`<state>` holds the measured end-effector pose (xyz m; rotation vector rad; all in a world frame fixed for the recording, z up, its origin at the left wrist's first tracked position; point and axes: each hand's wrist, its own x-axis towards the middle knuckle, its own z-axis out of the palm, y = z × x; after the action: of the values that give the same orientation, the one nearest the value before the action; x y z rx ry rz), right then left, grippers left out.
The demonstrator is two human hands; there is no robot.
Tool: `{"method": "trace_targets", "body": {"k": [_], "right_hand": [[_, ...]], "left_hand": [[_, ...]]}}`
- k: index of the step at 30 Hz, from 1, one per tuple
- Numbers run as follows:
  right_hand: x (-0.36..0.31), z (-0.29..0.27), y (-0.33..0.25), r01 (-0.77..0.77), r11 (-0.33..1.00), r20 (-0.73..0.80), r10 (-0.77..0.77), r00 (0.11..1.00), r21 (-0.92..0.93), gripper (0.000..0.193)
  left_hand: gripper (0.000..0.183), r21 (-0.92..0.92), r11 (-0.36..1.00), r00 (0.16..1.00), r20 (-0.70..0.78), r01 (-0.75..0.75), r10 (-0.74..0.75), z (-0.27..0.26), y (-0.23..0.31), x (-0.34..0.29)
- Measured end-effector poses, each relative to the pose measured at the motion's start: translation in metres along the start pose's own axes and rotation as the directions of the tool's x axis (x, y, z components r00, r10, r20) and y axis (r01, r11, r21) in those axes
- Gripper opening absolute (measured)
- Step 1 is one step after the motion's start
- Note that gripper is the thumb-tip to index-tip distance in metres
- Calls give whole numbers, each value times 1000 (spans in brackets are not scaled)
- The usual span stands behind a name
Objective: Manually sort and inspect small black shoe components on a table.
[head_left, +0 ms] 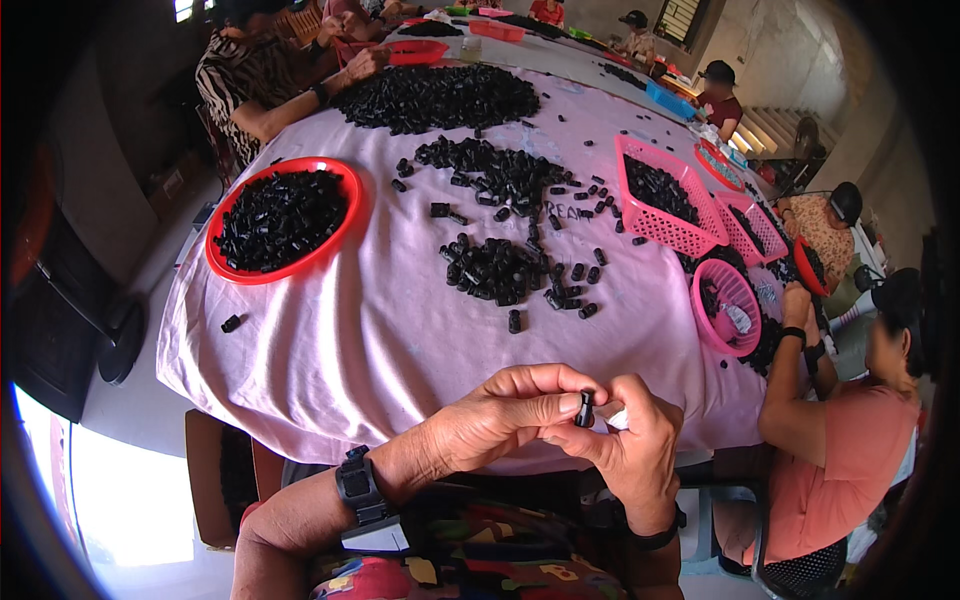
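In the lower centre of the frame, bare left hand [510, 415] with thumb and forefinger pinched on a small glossy black cylindrical piece [585, 409]. Just beside, bare right hand [635, 445] curled, thumb close to the same piece, with a small white scrap [618, 421] of unclear material between the fingers. Beyond, at frame centre, loose heaps of similar black pieces [495, 270] on pale pink cloth [370, 370]. At left, round red plastic tray [354, 205], heaped with more; at right, rectangular pink perforated plastic basket [680, 232], partly filled.
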<state>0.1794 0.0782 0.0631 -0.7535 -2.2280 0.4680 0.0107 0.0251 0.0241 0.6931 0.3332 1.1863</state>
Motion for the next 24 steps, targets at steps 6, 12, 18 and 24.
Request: {"method": "trace_targets", "body": {"k": [6,12,18,24], "right_hand": [[1,0,1,-15,999,17,16,1000,-39,57],[1,0,1,8,995,17,-6,1000,-98,56],[1,0,2,38,990,25,-35,999,-137,56],[1,0,2,38,991,33,-34,999,-126,56]], "left_hand": [[28,1,1000,1000,1,11,-11,-1,-1,1],[27,45,999,1000,-14,3,-3,-2,-3,3],[27,60,998,1000,-30,8,-6,-3,-4,3],[27,63,998,999,-45,22,-20,-2,-3,3]]}}
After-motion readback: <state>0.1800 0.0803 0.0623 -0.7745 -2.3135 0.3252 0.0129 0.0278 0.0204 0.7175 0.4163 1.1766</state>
